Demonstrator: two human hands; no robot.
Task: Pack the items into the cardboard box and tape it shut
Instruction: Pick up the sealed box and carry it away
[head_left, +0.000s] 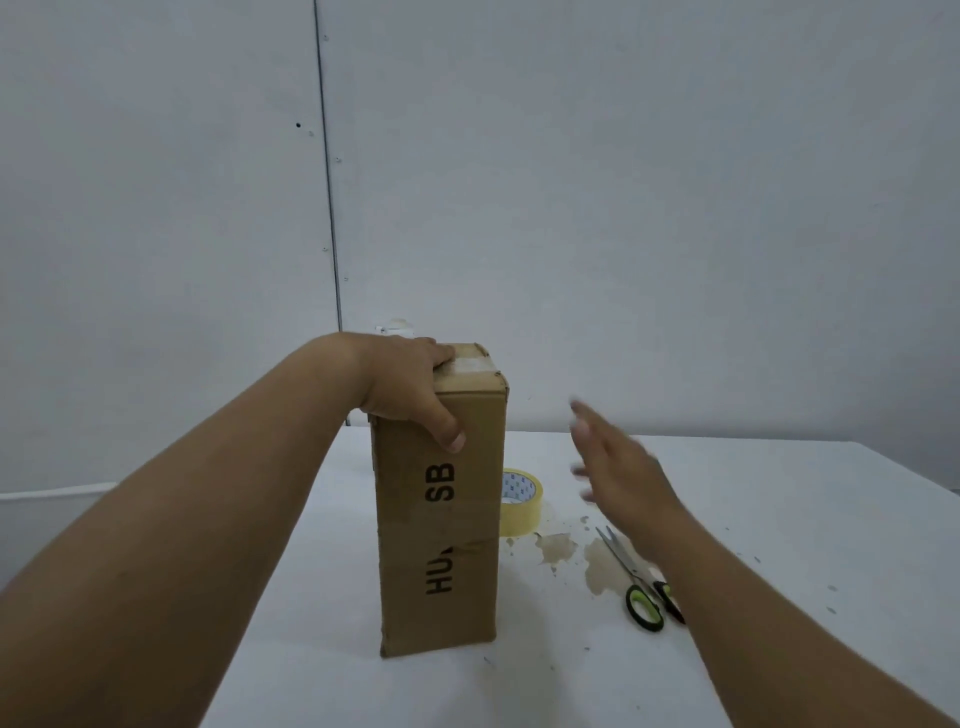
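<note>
Apparently you are near the end: the cardboard box (441, 519) stands upright on its short end on the tabletop (779, 519), its flaps closed, with clear tape across the top end and what looks like another band around the middle of the front face. No loose items lie outside it, so I judge the packing done.

Your left hand (410, 389) grips the box's top near corner, fingers (439, 353) laid over the taped top and thumb pressed against the front face, steadying it. Your right hand (618, 467) hangs in the air to the right of the box, apart from it, fingers spread and holding nothing; it is blurred, so I cannot tell where it is heading.

The tape roll (521, 501) sits on the tabletop just behind the box's right edge, and the scissors (636, 582) lie further right beside a dried stain (558, 548). The box's bottom end is hidden, so whether it needs sealing I cannot say; otherwise only pressing down tape seems left.
</note>
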